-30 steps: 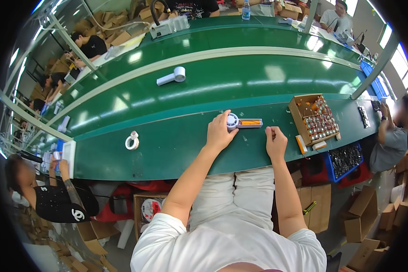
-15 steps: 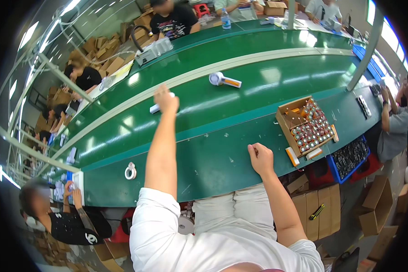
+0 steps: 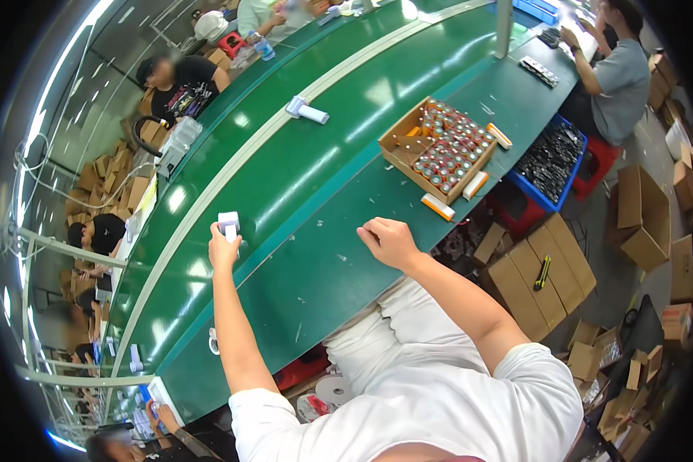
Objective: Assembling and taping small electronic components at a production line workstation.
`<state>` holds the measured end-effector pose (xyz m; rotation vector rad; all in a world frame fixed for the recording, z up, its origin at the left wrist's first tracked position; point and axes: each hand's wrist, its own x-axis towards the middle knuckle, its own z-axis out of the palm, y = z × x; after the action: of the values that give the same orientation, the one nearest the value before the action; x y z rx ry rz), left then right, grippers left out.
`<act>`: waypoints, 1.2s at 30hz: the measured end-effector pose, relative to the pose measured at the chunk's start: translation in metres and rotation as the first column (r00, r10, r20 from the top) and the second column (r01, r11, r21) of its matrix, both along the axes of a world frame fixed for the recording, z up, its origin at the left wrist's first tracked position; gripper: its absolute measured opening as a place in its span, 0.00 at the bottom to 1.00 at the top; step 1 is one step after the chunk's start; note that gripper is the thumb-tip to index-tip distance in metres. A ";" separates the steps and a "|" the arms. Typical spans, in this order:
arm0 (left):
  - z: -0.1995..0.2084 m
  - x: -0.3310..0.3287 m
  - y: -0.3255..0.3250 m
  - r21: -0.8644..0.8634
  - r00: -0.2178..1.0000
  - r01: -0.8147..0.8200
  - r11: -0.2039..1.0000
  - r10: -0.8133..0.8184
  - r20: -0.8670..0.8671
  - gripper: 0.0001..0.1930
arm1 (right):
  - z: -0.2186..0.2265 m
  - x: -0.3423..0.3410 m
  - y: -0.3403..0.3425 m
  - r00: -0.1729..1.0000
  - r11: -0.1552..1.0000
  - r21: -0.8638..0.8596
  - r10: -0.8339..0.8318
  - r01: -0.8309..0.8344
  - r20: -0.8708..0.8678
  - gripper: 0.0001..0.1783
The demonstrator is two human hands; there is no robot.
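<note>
My left hand [image 3: 224, 251] is closed around a white and pale-lilac handheld device [image 3: 229, 221] over the green conveyor belt [image 3: 277, 185]. The device's wider head shows beyond my fingers, its handle partly hidden by them. Over the green worktable [image 3: 316, 266] is my right hand [image 3: 389, 241], fingers curled in, with nothing visible in it. Farther along the belt lies another white handheld device [image 3: 309, 112]. To the right of my right hand stands an open cardboard box [image 3: 404, 171] of small cylindrical cells [image 3: 458, 138] with orange-red wrapping.
White-and-orange pieces [image 3: 437, 206] lie beside the box. A white tape roll [image 3: 213, 341] sits near my left forearm. Right of the table is a blue crate [image 3: 550, 165] of black parts. A yellow-black cutter [image 3: 543, 273] rests on cardboard below. Co-workers sit around the line.
My left hand has drawn back toward me with the device, which now stands more upright in it. The view has turned to the right. My right hand stays curled over the worktable.
</note>
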<state>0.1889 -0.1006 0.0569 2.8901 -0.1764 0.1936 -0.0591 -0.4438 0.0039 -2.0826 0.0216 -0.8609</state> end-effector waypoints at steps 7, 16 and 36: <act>-0.014 -0.145 -0.040 -0.011 0.987 0.160 0.987 -0.159 0.012 0.33 | 0.014 -0.071 -0.090 0.783 0.843 0.201 -0.539 0.500 0.310 0.08; -0.006 -0.208 -0.122 -0.353 0.944 0.325 0.877 -0.324 0.065 0.23 | 0.004 -0.027 -0.321 0.550 0.582 -0.225 -0.813 0.781 -0.191 0.20; -0.029 -0.203 -0.056 -0.250 0.870 0.364 0.897 -0.232 0.434 0.20 | 0.009 0.011 -0.353 0.541 0.801 -0.505 -0.592 0.320 -0.597 0.20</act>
<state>-0.0145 -0.1567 0.0283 2.4194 -0.6056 0.6804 -0.0480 -0.7967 0.0126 -2.6897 0.9901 -0.2299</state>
